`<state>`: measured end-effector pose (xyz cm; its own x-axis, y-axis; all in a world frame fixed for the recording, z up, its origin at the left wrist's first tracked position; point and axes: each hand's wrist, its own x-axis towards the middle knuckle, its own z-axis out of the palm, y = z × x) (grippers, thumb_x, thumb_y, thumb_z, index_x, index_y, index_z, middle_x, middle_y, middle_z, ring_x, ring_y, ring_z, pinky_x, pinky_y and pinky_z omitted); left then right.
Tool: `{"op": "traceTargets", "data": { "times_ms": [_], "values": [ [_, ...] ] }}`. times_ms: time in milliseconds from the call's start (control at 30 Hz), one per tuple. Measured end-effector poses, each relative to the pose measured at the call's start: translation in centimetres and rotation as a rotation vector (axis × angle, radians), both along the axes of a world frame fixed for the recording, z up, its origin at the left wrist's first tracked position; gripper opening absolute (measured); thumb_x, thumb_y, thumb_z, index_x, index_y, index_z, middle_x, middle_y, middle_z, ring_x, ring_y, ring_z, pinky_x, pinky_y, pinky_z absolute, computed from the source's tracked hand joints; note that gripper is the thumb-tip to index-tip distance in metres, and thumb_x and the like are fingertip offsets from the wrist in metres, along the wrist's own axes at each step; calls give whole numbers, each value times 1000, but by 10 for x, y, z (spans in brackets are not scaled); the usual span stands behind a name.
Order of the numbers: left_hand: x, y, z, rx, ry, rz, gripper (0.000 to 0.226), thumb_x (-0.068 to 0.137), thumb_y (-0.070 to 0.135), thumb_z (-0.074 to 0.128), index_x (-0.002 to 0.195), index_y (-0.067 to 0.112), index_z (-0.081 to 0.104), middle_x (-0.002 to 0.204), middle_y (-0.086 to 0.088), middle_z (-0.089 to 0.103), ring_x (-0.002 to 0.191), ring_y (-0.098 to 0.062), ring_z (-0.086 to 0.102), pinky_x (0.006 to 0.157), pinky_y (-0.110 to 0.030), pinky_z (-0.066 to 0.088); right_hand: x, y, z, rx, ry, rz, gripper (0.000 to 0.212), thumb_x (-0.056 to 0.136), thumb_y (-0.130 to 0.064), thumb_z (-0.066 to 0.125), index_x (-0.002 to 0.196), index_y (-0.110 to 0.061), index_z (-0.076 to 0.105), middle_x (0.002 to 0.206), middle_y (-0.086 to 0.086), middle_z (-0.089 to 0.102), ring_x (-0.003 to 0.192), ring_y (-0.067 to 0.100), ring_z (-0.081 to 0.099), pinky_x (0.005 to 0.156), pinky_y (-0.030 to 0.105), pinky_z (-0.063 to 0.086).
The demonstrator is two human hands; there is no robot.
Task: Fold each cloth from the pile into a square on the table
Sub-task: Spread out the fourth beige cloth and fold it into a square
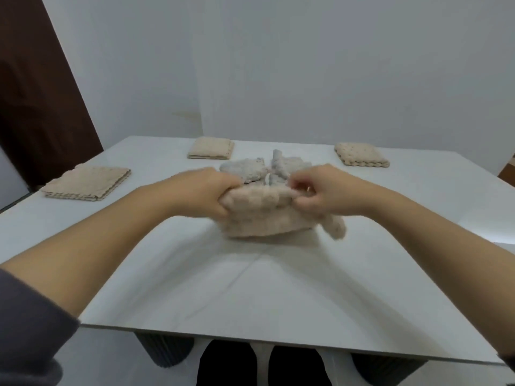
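Three folded squares done: tabletop (250, 288) left edge (86, 183), far edge (211, 147), far right corner (361, 158). Both hands, left hand (206, 190) and right hand (320, 192), fingers pinching beige cloth (262, 215) mid-tabletop, part-folded. Grey pile (264, 167) just behind remains.

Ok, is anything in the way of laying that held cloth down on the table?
Nothing visible: the table below the cloth is bare. The pile lies behind it; folded squares sit farther off at left, centre and right.
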<state>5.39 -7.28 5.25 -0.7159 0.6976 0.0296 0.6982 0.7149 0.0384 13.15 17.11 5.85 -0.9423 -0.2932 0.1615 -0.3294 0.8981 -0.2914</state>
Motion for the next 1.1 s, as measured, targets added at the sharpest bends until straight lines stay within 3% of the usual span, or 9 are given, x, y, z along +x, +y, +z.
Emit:
{"op": "traceTargets", "data": {
  "times_ms": [200, 300, 433, 533, 700, 800, 900, 1033, 1100],
  "values": [
    [32, -5, -39, -277, -649, -70, 30, 76, 48, 75, 92, 29, 59, 84, 14, 62, 72, -4, 57, 65, -19, 45, 32, -11, -31, -29, -760, 92, 27, 91, -33, 65, 75, -13, 56, 67, -2, 52, 51, 6, 48, 48, 16, 42],
    [36, -5, -42, -102, -945, -1, 42, 86, 52, 62, 103, 14, 64, 87, 4, 72, 76, -13, 66, 72, -33, 53, 34, -8, -41, -198, -944, 52, 42, 96, -47, 51, 104, -10, 69, 91, 5, 72, 72, 19, 68, 76, 35, 57],
    [23, 13, -49, 315, -307, 79, 13, 94, 29, 57, 89, 21, 66, 89, 7, 70, 86, -13, 65, 79, -28, 51, 13, -5, -58, -240, -305, -177, 30, 101, -32, 46, 104, -11, 69, 96, 0, 70, 86, 18, 68, 75, 29, 55],
    [17, 32, -72, 304, -167, 49, 22, 96, 17, 49, 114, 21, 61, 116, 3, 65, 106, -15, 58, 92, -30, 46, -13, -3, -80, -105, 65, -337, 32, 100, -15, 38, 118, -11, 65, 119, 3, 65, 109, 20, 60, 90, 32, 49],
    [11, 45, -94, 145, -227, 76, 45, 102, 41, 32, 140, 20, 42, 139, -4, 52, 124, -24, 50, 100, -36, 41, -62, 7, -97, -6, -77, -385, 40, 99, -20, 30, 129, -15, 56, 129, 7, 60, 115, 27, 56, 96, 42, 46],
    [4, 41, -96, 104, -252, 199, 63, 99, 54, 25, 152, 19, 20, 154, -6, 34, 137, -25, 37, 108, -37, 34, -85, 16, -98, 100, -70, -467, 35, 97, -22, 27, 115, -17, 57, 106, 5, 63, 100, 31, 56, 92, 42, 39],
    [-6, 34, -98, 55, -244, 304, 70, 96, 61, 20, 151, 16, 21, 157, -8, 27, 140, -26, 31, 109, -43, 32, -105, 23, -98, 187, -118, -546, 26, 95, -21, 28, 106, -17, 51, 93, 4, 56, 89, 28, 49, 89, 45, 30],
    [-18, 34, -109, -91, -246, 367, 83, 91, 70, 14, 154, 18, 6, 161, -13, -3, 148, -30, 0, 119, -48, 9, -135, 34, -106, 202, -181, -559, 37, 95, -30, 26, 120, -16, 49, 119, 11, 59, 107, 32, 51, 87, 48, 27],
    [-22, 38, -118, -105, -210, 374, 86, 89, 73, 13, 154, 18, -3, 160, -14, -14, 148, -31, -10, 119, -49, -1, -147, 40, -110, 215, -252, -552, 47, 98, -35, 21, 135, -15, 42, 143, 11, 45, 131, 36, 39, 103, 60, 21]
  ]
}}
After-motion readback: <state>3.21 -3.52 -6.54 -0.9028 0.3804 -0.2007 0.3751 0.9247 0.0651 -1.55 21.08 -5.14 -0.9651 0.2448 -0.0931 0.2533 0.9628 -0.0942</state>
